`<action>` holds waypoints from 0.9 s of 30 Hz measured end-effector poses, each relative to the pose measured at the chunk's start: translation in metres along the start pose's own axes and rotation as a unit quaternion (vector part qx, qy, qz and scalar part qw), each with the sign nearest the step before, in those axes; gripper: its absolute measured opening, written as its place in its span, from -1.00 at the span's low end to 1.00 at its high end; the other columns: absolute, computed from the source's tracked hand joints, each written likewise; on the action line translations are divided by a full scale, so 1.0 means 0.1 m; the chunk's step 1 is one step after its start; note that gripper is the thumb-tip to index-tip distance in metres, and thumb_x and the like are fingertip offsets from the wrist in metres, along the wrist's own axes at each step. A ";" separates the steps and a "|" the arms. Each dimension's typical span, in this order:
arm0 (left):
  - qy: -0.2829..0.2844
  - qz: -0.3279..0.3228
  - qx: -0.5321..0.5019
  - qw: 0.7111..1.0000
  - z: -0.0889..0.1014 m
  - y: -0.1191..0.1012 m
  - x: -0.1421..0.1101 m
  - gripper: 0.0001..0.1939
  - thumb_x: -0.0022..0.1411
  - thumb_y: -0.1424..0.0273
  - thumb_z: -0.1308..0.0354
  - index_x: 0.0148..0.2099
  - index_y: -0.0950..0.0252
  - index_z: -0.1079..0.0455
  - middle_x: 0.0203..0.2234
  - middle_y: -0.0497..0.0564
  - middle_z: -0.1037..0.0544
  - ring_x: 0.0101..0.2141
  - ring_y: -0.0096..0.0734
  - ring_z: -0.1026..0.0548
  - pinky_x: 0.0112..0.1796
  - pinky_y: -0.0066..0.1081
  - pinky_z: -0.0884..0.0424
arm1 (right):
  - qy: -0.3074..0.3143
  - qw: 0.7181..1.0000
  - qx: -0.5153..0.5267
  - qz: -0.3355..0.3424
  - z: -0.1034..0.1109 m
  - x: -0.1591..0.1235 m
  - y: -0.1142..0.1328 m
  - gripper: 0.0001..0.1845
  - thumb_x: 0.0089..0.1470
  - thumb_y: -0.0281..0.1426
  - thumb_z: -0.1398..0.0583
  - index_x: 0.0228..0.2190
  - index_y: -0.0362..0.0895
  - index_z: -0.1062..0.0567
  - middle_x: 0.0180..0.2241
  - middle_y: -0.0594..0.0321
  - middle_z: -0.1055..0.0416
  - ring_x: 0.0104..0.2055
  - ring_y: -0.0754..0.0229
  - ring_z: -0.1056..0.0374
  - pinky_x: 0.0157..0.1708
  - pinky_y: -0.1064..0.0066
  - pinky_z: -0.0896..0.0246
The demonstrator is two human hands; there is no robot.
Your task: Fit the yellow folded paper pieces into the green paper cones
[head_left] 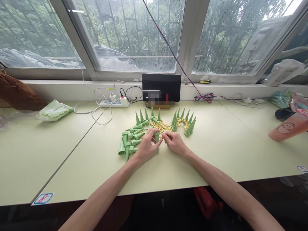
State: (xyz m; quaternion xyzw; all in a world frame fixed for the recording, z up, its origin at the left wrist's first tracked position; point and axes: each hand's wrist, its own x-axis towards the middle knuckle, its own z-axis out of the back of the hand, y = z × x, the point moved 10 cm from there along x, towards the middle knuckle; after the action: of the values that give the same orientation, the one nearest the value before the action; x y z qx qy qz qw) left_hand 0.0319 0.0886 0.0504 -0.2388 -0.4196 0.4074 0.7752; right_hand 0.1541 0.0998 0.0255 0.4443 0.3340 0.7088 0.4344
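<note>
My left hand (147,146) is closed around a green plastic watering spike (157,137), its thin tip pointing down and its wide end up. Close beside it, my right hand (175,142) pinches a small yellow piece (161,137) at the side of the spike. Just behind my hands lies a loose pile of small yellow pieces (166,126). Several green spikes (136,135) lie jumbled left of my left hand. More spikes (189,126) stand tip up in a curved row at the right, with yellow pieces among them.
A dark tablet screen (161,86) stands at the back against the window sill. To its left are a power strip (115,102) with looped cables and a green-white packet (55,110). At far right a pink cup (287,126) lies tilted near plastic bags.
</note>
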 end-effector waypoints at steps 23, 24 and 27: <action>-0.002 -0.002 0.004 1.000 0.00 -0.03 -0.01 -0.73 0.23 0.43 -0.18 -0.01 0.22 -0.33 -0.18 0.00 -0.39 -0.41 -0.53 -0.40 -0.37 -0.44 -0.51 | -0.002 1.000 -0.003 0.004 0.00 0.00 0.00 -0.53 0.29 -0.13 -0.06 -0.58 -0.12 -0.35 -0.63 0.32 -0.29 -0.58 0.28 -0.17 -0.52 0.42 -0.07; -0.003 -0.001 0.004 1.000 0.00 -0.02 -0.01 -0.73 0.23 0.43 -0.18 -0.01 0.22 -0.33 -0.18 0.00 -0.39 -0.40 -0.52 -0.41 -0.36 -0.44 -0.51 | -0.004 1.000 -0.004 0.002 0.00 0.00 0.00 -0.53 0.29 -0.12 -0.06 -0.57 -0.12 -0.36 -0.62 0.32 -0.30 -0.57 0.28 -0.18 -0.52 0.42 -0.09; -0.008 0.002 0.004 1.000 0.01 0.01 0.00 -0.72 0.23 0.42 -0.18 0.00 0.22 -0.33 -0.16 0.01 -0.40 -0.38 -0.50 -0.43 -0.34 -0.42 -0.52 | -0.013 1.000 0.008 -0.001 0.02 0.00 -0.02 -0.64 0.26 -0.12 -0.10 -0.39 -0.13 -0.46 -0.52 0.28 -0.41 -0.52 0.25 -0.27 -0.48 0.41 -0.17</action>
State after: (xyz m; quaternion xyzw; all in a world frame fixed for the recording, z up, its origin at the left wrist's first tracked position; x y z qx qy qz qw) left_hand 0.0305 0.0888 0.0506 -0.2332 -0.4238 0.4126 0.7718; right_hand 0.1567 0.1005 0.0244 0.4561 0.3345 0.6999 0.4362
